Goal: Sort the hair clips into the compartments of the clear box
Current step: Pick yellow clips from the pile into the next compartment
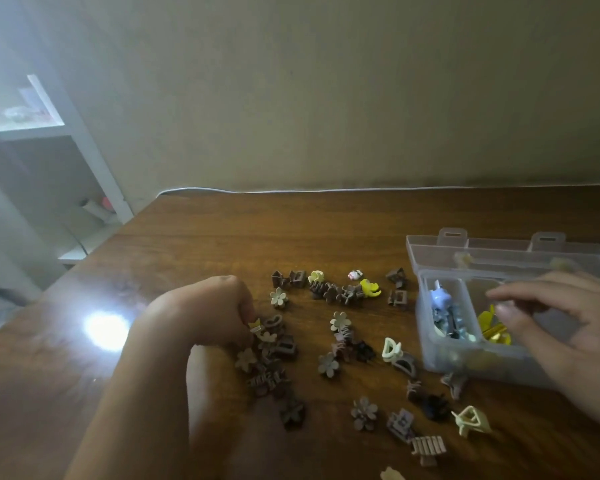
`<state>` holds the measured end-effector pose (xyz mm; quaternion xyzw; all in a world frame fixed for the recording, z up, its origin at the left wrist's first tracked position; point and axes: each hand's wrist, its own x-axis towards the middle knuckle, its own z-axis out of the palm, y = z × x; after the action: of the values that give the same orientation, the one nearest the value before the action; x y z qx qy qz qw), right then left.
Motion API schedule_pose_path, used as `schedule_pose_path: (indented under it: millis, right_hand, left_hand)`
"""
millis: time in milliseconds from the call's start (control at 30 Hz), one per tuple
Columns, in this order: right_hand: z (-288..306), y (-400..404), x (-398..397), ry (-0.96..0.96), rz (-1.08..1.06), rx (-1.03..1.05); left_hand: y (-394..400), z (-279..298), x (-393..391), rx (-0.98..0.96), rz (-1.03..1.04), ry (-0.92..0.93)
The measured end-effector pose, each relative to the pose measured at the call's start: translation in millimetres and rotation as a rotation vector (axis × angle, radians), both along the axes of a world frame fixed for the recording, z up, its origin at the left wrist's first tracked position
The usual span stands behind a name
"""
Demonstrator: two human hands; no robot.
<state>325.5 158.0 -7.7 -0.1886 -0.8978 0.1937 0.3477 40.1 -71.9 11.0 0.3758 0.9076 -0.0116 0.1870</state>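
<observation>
I see small hair clips (340, 344) scattered across the middle of the wooden table (205, 244), mostly brown, some cream and yellow. The clear box (471, 362) sits at right, lid open toward the far side; blue clips (442, 313) fill its left compartment, yellow clips (492, 329) the next one rightward. Left hand (208, 313) curls on the pile's left edge, fingertips pinching a cream clip (256, 324). Right hand (561, 327), blurred, hovers over the box with fingers spread, holding nothing I can see
</observation>
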Motion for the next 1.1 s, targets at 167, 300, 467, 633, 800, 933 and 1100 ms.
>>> schedule_pose_path:
  millis: [167, 300, 467, 633, 800, 933, 1100]
  right_hand:
    - [8, -9, 1, 0.073, -0.019, 0.048]
    - [11, -28, -3, 0.141, 0.094, 0.109]
    - [6, -40, -7, 0.232, 0.165, 0.07]
    - [9, -29, -2, 0.241, 0.089, 0.048]
    - [10, -4, 5, 0.004, -0.057, 0.085]
    - [8, -4, 6, -0.144, -0.021, 0.098]
    - [8, -4, 6, -0.106, 0.009, 0.058]
  left_hand:
    - [8, 7, 8, 0.214, 0.014, 0.2]
    - [40, 24, 73, 0.796, -0.194, 0.077]
    - [69, 13, 141, 0.997, -0.515, -0.137]
    - [74, 9, 136, 0.96, -0.483, -0.113]
    - [81, -1, 78, 0.802, -0.213, 0.22]
    - [106, -9, 55, 0.647, -0.149, 0.228]
    - [131, -11, 37, 0.332, -0.206, 0.083]
